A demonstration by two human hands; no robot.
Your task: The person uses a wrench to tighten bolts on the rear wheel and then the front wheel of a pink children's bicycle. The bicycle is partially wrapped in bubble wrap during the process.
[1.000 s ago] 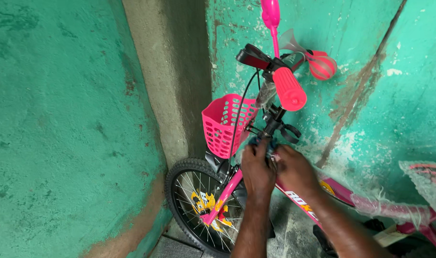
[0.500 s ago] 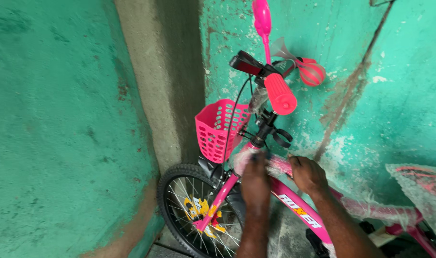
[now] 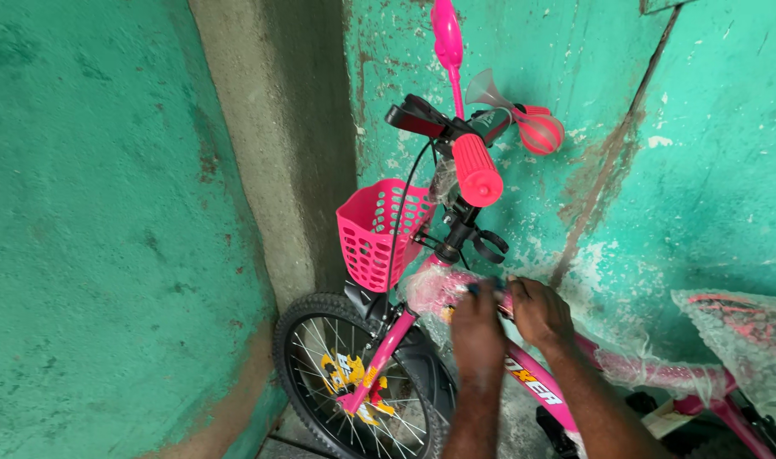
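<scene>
A small pink bicycle (image 3: 524, 374) leans against the peeling green wall (image 3: 702, 170), its front wheel (image 3: 354, 382) turned toward the concrete corner pillar (image 3: 277, 153) on the left. Both hands work at the top tube just behind the head tube, where clear plastic wrapping (image 3: 435, 285) bunches around the frame. The left hand (image 3: 477, 327) is curled down over the tube, fingers closed on the wrap or on a small dark thing at its tip; which, I cannot tell. The right hand (image 3: 537, 310) sits just beside it, fingers bent and pinching at the same spot. The likely trouble is balance: the bicycle appears to rest only on the wall, so a hard tug on the wrap could swing the handlebar (image 3: 477, 170) and let the wheel roll, sliding the frame down. The black brake cable (image 3: 405, 212) runs close to the hands beside the pink basket (image 3: 379, 234) and could snag if the plastic is pulled upward. The horn (image 3: 524, 123) sits near the wall and could knock against it.
</scene>
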